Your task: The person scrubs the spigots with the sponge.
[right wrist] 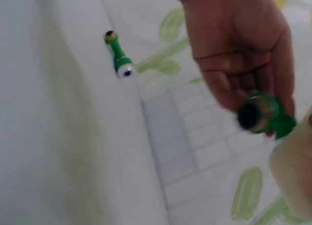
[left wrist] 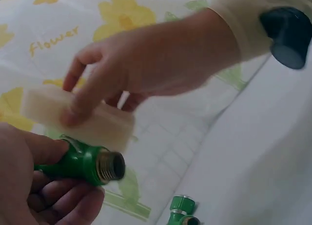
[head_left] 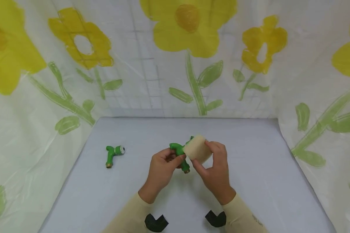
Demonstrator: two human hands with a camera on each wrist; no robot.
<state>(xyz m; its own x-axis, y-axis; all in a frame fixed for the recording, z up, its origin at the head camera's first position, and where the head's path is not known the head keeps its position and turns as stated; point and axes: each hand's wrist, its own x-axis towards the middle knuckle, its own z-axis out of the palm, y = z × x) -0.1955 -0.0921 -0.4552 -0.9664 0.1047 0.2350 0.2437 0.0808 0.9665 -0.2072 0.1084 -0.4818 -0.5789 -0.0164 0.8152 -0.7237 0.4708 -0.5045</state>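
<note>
In the head view, my left hand (head_left: 161, 168) grips a green tap (head_left: 185, 166) between thumb and fingers, its brass threaded end pointing down toward me. My right hand (head_left: 218, 171) pinches a cream sponge block (head_left: 199, 150) by its edges. That sponge overlaps the tap's upper right side and hides part of it. From the left wrist view, the sponge (left wrist: 97, 120) lies right along the tap's body (left wrist: 80, 159), and the open threaded mouth (left wrist: 116, 165) shows. The right wrist view has the left hand (right wrist: 239, 44) around the same tap (right wrist: 278, 115), slightly blurred.
A second green tap (head_left: 110, 157) with a white-faced round end lies on the left of the pale table (head_left: 245, 194). Behind and beside the table hang white sheets (head_left: 128, 74) painted with yellow flowers. Black curved pieces (head_left: 156, 223) sit by both sleeves.
</note>
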